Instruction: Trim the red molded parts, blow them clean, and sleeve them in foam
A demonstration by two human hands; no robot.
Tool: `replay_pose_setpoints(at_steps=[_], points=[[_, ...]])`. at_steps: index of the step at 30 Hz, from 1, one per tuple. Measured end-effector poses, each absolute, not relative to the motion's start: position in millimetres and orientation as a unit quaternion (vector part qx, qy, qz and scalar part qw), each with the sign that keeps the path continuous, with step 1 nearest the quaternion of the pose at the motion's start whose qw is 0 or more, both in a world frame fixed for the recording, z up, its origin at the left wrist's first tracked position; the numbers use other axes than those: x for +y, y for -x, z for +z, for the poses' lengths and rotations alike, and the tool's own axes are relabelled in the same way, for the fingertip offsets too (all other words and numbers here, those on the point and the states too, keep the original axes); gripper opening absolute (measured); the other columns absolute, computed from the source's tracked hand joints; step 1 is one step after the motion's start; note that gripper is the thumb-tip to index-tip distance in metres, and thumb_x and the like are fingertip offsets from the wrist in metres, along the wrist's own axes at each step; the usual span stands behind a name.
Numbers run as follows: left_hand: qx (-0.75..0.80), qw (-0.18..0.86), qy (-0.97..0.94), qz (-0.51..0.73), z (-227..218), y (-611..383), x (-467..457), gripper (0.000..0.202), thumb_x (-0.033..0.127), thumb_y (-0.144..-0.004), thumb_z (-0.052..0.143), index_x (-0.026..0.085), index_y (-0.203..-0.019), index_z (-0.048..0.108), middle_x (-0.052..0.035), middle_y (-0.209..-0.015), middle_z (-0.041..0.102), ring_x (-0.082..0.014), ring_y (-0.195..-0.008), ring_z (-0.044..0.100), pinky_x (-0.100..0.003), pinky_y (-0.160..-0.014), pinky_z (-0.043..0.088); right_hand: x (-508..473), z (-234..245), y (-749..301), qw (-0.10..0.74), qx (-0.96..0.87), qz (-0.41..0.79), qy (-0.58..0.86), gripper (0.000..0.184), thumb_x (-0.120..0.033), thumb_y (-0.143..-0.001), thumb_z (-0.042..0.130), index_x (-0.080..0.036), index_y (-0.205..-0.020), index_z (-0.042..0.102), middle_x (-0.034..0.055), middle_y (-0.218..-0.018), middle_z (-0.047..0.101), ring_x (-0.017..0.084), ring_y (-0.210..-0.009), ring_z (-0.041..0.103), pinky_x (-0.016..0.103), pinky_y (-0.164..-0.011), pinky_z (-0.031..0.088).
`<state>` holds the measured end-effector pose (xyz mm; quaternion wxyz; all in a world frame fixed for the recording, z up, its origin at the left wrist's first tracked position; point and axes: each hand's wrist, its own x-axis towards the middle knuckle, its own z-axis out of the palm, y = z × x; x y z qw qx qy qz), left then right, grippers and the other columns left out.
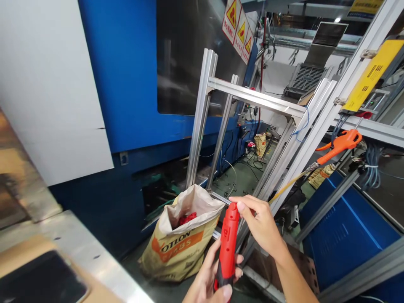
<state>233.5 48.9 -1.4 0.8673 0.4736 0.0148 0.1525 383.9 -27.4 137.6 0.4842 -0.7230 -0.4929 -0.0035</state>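
Note:
A long, narrow red plastic tool housing (228, 240) with a black lower part is held upright before me. My left hand (212, 273) wraps round its lower half, with the thumb across the black part and fingertips showing on the far side. My right hand (260, 221) has its thumb and forefinger closed on the housing's top end. Just left of the hands stands an open beige sack (189, 248) with orange and black print. Red pieces (187, 218) lie inside the sack, partly hidden by its folded rim.
A large blue machine (132, 105) with a dark window fills the left and back. An aluminium frame (255, 99) rises beyond the sack. At right an orange air gun (342, 145) hangs from the frame. A phone (41, 280) rests near the metal ledge (97, 256) at lower left.

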Motion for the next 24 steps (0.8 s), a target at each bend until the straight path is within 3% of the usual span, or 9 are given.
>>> replay_pose_setpoints(at_steps=[3, 6, 10, 15, 19, 24], points=[[0.046, 0.847, -0.495, 0.188, -2.2, -236.5, 45.0, 0.091, 0.054, -0.073, 0.076, 0.028, -0.149, 0.032, -0.012, -0.125, 0.066, -0.0247, -0.102, 0.066, -0.038, -0.097, 0.046, -26.3, 134.5, -383.1, 0.503, -0.486, 0.001, 0.715, 0.035, -0.044, -0.098, 0.047, -0.025, -0.108, 0.075, 0.0035, -0.086, 0.071, 0.017, -0.079, 0.061, 0.029, -0.068, 0.044], [0.106, 0.798, -0.543, 0.239, -1.8, -240.6, 44.5, 0.091, 0.05, -0.07, 0.08, 0.026, -0.146, 0.039, -0.0125, -0.138, 0.06, -0.03, -0.116, 0.062, -0.037, -0.101, 0.047, -25.1, 132.1, -384.1, 0.516, -0.477, 0.01, 0.711, 0.036, -0.046, -0.097, 0.047, -0.025, -0.108, 0.075, 0.0044, -0.092, 0.072, 0.018, -0.084, 0.063, 0.029, -0.072, 0.046], [0.131, 0.712, -0.615, 0.312, 0.3, -244.8, 49.3, 0.079, 0.047, -0.069, 0.08, 0.024, -0.139, 0.051, -0.0096, -0.147, 0.054, -0.0329, -0.133, 0.05, -0.04, -0.114, 0.037, -25.6, 131.4, -384.7, 0.532, -0.464, 0.019, 0.708, 0.038, -0.048, -0.097, 0.047, -0.025, -0.11, 0.074, 0.0043, -0.092, 0.073, 0.019, -0.084, 0.064, 0.03, -0.075, 0.049], [0.123, 0.699, -0.632, 0.311, 12.0, -241.0, 50.5, 0.08, 0.049, -0.069, 0.079, 0.023, -0.14, 0.052, -0.0101, -0.146, 0.054, -0.0348, -0.134, 0.049, -0.043, -0.114, 0.036, -27.8, 137.7, -380.8, 0.541, -0.463, 0.014, 0.702, 0.039, -0.05, -0.096, 0.047, -0.024, -0.109, 0.075, 0.0042, -0.091, 0.073, 0.018, -0.078, 0.063, 0.031, -0.075, 0.051], [0.093, 0.743, -0.59, 0.301, 24.6, -235.9, 46.5, 0.087, 0.055, -0.068, 0.078, 0.022, -0.143, 0.048, -0.0123, -0.146, 0.055, -0.0355, -0.133, 0.05, -0.041, -0.107, 0.045, -28.2, 146.2, -375.5, 0.552, -0.477, 0.008, 0.684, 0.037, -0.048, -0.095, 0.05, -0.026, -0.109, 0.075, 0.0033, -0.088, 0.072, 0.017, -0.079, 0.064, 0.031, -0.075, 0.052], [0.094, 0.692, -0.629, 0.34, 30.3, -233.4, 47.8, 0.079, 0.051, -0.072, 0.077, 0.026, -0.142, 0.05, -0.0077, -0.146, 0.055, -0.0329, -0.13, 0.053, -0.039, -0.112, 0.039, -25.1, 148.3, -374.1, 0.592, -0.474, 0.018, 0.652, 0.029, -0.045, -0.085, 0.067, -0.024, -0.104, 0.076, 0.0043, -0.093, 0.076, 0.018, -0.08, 0.07, 0.029, -0.071, 0.056]])
